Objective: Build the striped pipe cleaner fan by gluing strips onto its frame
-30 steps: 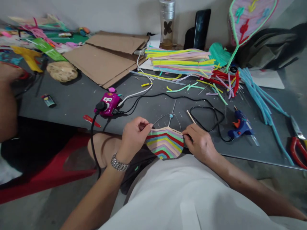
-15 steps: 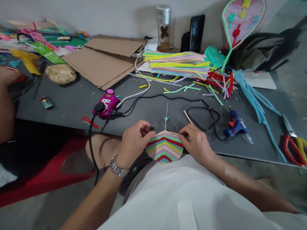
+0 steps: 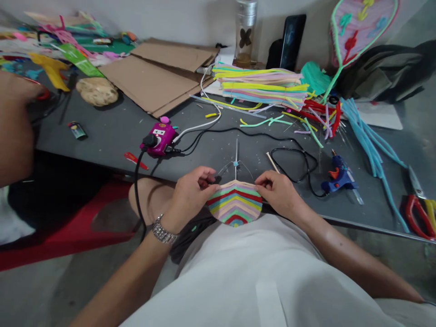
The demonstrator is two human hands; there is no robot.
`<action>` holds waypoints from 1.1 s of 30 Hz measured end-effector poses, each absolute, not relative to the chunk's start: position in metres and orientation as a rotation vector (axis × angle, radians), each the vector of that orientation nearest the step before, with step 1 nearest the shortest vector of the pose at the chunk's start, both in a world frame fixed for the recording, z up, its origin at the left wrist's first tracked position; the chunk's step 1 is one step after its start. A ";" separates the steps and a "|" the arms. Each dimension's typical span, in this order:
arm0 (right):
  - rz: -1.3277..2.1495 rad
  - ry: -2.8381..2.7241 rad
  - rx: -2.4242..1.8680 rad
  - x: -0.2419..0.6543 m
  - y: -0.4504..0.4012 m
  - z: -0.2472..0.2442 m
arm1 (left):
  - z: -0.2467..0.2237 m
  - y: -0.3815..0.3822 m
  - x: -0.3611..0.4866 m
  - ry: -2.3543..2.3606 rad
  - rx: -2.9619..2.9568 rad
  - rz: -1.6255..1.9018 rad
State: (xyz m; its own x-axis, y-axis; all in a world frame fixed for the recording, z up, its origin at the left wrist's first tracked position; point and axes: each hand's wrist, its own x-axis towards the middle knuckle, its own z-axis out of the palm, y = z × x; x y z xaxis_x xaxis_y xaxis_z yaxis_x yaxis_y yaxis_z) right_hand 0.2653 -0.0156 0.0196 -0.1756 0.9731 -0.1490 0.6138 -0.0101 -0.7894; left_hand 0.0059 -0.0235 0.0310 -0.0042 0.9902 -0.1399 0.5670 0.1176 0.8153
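Between my hands is a rounded fan (image 3: 235,204) of striped pipe cleaners in peach, green, red, blue, yellow and lilac, laid in V-shaped rows. Its wire frame rises bare above the rows to a thin metal stem (image 3: 237,147), with a small blue binding (image 3: 235,164) where the wires meet. My left hand (image 3: 190,188) pinches the fan's upper left edge between thumb and fingers. On the opposite edge, my right hand (image 3: 281,190) pinches the end of the peach top row. The fan rests near my lap at the table edge.
A blue glue gun (image 3: 340,177) and red-and-yellow-handled scissors (image 3: 417,204) lie right. Left are a purple power socket (image 3: 160,136) with cords, a lighter (image 3: 77,130) and a stone (image 3: 97,91). Behind lie cardboard (image 3: 153,77) and pipe-cleaner bundles (image 3: 262,86). Another person's arm (image 3: 15,131) is far left.
The view has shifted, so the table's things appear further right. Both hands stay at the fan's sides, and its striped face now shows slightly more fully.
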 end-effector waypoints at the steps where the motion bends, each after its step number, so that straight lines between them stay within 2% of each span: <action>1: 1.109 -1.780 -1.631 0.265 -0.016 0.019 | 0.032 -0.024 0.005 1.641 1.517 0.747; 8: 1.553 -1.315 -1.381 0.264 -0.019 0.029 | 0.035 -0.039 0.001 1.416 1.123 0.988; 12: 1.729 -1.132 -1.366 0.265 -0.023 0.039 | 0.025 -0.047 0.000 1.310 0.947 0.981; 19: 1.738 -1.094 -1.365 0.267 -0.026 0.041 | 0.028 -0.061 0.005 1.227 0.787 0.972; 27: 1.725 -1.048 -1.350 0.267 -0.033 0.037 | 0.033 -0.083 0.042 1.133 0.452 1.243; 33: 1.688 -1.044 -1.306 0.262 -0.036 0.040 | 0.038 -0.083 0.057 1.099 0.455 1.265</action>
State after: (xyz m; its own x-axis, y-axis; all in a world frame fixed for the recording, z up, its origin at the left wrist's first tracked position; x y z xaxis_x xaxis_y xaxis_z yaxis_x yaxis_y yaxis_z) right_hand 0.2619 -0.0361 0.0395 -0.2010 0.9080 -0.3676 -0.0764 -0.3887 -0.9182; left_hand 0.0571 -0.0829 0.0376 -0.0852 0.9116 -0.4022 -0.5255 0.3018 0.7954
